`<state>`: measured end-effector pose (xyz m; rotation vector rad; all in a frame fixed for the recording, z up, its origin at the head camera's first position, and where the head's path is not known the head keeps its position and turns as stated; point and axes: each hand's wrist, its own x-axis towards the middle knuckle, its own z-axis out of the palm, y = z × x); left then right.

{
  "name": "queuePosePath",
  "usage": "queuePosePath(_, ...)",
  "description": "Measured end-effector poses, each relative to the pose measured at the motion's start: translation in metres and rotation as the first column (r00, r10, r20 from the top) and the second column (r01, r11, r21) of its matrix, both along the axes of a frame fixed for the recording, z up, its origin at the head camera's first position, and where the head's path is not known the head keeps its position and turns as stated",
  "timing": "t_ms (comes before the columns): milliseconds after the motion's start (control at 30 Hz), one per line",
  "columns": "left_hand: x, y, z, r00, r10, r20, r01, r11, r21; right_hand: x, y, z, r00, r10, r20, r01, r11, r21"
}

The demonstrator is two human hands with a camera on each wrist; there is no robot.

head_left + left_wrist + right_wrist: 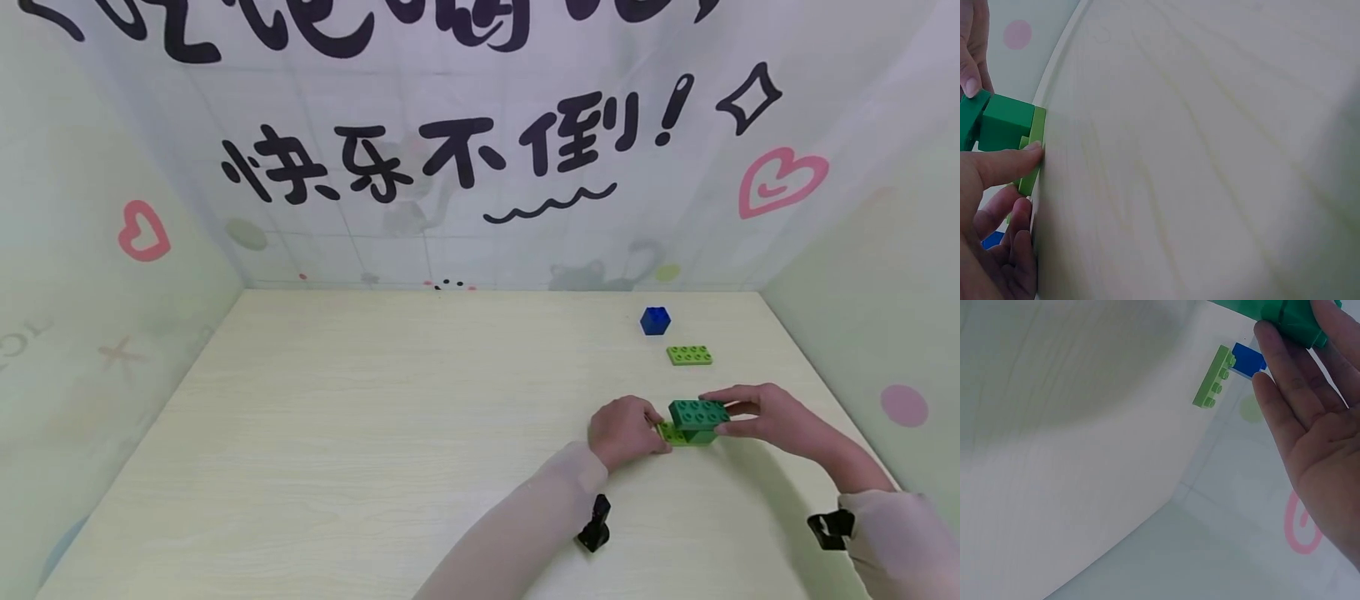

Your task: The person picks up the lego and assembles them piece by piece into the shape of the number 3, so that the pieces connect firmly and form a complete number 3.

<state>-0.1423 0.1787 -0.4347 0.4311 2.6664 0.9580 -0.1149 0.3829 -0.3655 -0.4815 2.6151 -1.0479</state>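
Low on the table at the right, a light green building plate [670,433] lies under a dark green block [1007,122]. My left hand [624,432] pinches the plate's left end, thumb on one long edge and fingers on the other. Over the block sits a second dark green brick [697,414] with studs on top, set a little askew to it in the left wrist view. My right hand [772,421] holds this upper brick by its right end, between thumb and fingers. In the right wrist view, the ring and little fingers [1275,403] extend free of it.
Farther back on the table lie another light green plate [689,356] and a dark blue brick [656,321]. The table [337,433] meets a printed back wall [450,250] and a right side wall [862,333] close to my right arm.
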Motion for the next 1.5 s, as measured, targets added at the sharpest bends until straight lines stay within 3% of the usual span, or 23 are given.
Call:
queuePosePath(333, -0.003, 0.001, 0.0, 1.0, 0.0, -0.011, 0.0, 1.0, -0.001, -0.006, 0.001, -0.003, 1.0, -0.003, 0.015, 0.003, 1.0, -0.016)
queuePosePath(600, -0.002, 0.001, 0.003, 1.0, 0.005, 0.003, -0.005, 1.0, 0.002, -0.004, 0.003, -0.003, 0.998, 0.031, -0.047, -0.031, 1.0, -0.004)
queuePosePath(933, -0.002, 0.0, -0.003, 1.0, -0.013, -0.009, 0.013, 1.0, 0.014, -0.001, -0.001, -0.002, 0.998, 0.021, -0.058, -0.017, 0.998, 0.056)
queuePosePath(1267, -0.005, -0.002, -0.006, 1.0, -0.009, -0.006, 0.009, 0.999, 0.037, 0.002, -0.004, -0.008, 0.991, -0.015, -0.136, 0.026, 0.997, 0.078)
queuePosePath(1500, -0.004, -0.002, -0.008, 1.0, -0.016, 0.001, 0.015, 0.999, 0.033, -0.001, -0.002, -0.009, 0.999, -0.004, -0.049, 0.006, 0.999, 0.034)
